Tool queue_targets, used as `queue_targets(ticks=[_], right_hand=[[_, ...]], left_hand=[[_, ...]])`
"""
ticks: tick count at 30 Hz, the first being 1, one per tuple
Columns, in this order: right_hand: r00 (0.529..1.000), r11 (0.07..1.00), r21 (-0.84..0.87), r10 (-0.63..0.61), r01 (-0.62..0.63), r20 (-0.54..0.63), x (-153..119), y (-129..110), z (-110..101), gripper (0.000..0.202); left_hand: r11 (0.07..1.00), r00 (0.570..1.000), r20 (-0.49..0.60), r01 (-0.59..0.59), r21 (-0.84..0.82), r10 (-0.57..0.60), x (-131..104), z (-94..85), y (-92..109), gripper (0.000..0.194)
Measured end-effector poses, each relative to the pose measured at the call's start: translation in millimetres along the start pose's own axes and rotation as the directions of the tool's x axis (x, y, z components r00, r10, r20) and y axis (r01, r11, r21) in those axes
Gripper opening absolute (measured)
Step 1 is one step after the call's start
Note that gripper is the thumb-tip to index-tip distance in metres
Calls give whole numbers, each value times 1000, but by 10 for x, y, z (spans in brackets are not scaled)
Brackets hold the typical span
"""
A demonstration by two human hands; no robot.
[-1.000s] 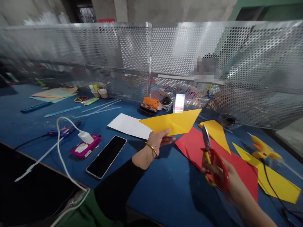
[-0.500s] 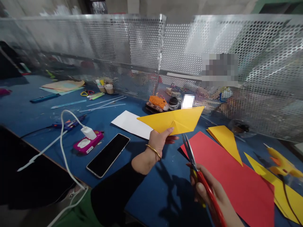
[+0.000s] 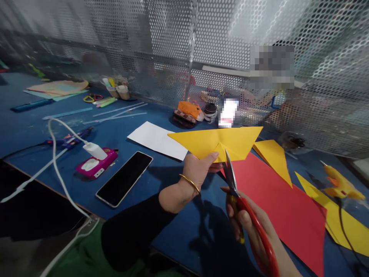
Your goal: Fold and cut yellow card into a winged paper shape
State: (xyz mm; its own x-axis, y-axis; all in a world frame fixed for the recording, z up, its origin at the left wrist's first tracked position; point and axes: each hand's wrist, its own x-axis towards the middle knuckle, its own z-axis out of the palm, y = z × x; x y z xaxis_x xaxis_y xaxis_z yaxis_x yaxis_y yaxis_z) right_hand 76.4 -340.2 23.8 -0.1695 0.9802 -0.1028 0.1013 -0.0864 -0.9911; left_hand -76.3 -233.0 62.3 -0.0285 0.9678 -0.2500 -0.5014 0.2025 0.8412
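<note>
My left hand (image 3: pixel 199 169) pinches a folded piece of yellow paper (image 3: pixel 236 141) by its lower edge, thumb on the near face, holding it above the table. In my right hand (image 3: pixel 250 223) is a pair of scissors (image 3: pixel 259 231) with red and yellow handles, its blades pointing up. The upper blade lies over the near face of the yellow paper at its lower edge, close to the central crease; part of the lower blade is hidden. Below and to the right, a red sheet of paper (image 3: pixel 285 204) lies flat on the blue table (image 3: pixel 170 227).
Right of the red sheet are a folded yellow piece (image 3: pixel 275 157), a yellow sheet (image 3: pixel 346 227) and a yellow glue gun (image 3: pixel 341 184). Leftward lie white paper (image 3: pixel 157 140), a phone (image 3: pixel 125 179), a pink power socket (image 3: pixel 96 163) and a white cable (image 3: pixel 59 169). Perforated metal panels (image 3: pixel 170 42) stand behind.
The scissors have moved up to the yellow paper, and their blades now overlap its lower edge. The paper is turned slightly flatter to view. My view has tilted down a little.
</note>
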Motion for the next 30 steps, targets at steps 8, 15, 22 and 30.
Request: queue_targets(ticks=[8,15,22,30], right_hand=[[1000,1000,10,9,-9,2,-24,11,-4,51],[1000,999,39,16,-17,27,-7,36,-9,51],[999,999,36,20,-21,30,1,96,-34,53],[997,999,28,36,-34,-69,-18,26,42,51]], left_hand=[[999,999,20,-25,33,24,9,-7,-49,4],[997,1000,15,-16,71,15,-22,10,-60,4],[994,999,-4,-37,100,37,-23,24,-96,4],[994,1000,-20,-21,111,23,-33,32,-95,5]])
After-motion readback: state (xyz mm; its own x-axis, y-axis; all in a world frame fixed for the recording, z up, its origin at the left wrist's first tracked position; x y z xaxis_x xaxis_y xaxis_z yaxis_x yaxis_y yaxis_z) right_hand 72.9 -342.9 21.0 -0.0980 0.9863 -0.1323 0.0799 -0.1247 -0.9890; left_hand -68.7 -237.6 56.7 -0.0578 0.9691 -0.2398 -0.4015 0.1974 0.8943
